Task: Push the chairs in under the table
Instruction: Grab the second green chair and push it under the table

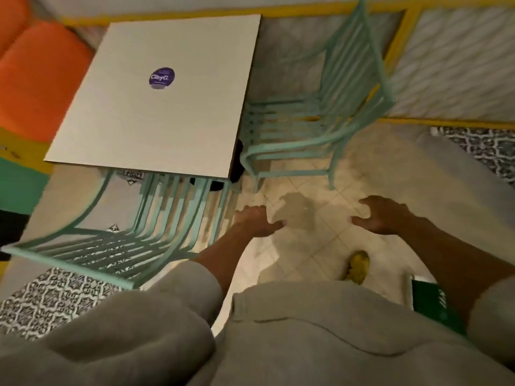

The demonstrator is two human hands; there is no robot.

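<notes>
A square white table [156,112] with a purple round sticker stands at upper left. One mint-green slatted chair [117,246] is at the table's near side, its seat partly under the tabletop and its backrest toward me. A second mint-green chair [328,107] stands at the table's right side, only its seat front near the table edge. My left hand [257,220] hovers open over the floor just right of the near chair, touching nothing. My right hand [383,215] is open too, fingers curled, empty, below the right chair.
An orange cushioned bench [36,79] runs along the far left. A yellow-framed partition [446,65] stands behind the right chair. Patterned black-and-white tiles [50,299] lie at lower left, beige tiles in the middle. A yellow shoe [358,267] and a green object [434,305] are near my legs.
</notes>
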